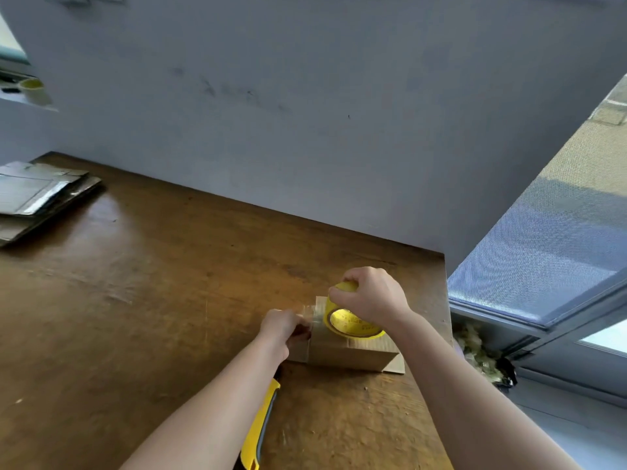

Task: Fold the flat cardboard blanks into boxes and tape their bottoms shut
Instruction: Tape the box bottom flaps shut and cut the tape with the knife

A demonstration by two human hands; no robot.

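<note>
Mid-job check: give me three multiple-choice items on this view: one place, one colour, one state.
1. Where on the brown wooden table is the stack of flat brown cardboard blanks? A far left corner; B near right edge; C centre.
2. What colour is the round tape roll? A red; B yellow; C blue.
3. What is the right hand doing? A hanging idle; B gripping the tape roll; C pressing the table.
Answers: A, the stack lies far left; B, the roll's core shows yellow; B, fingers curl over the roll.
</note>
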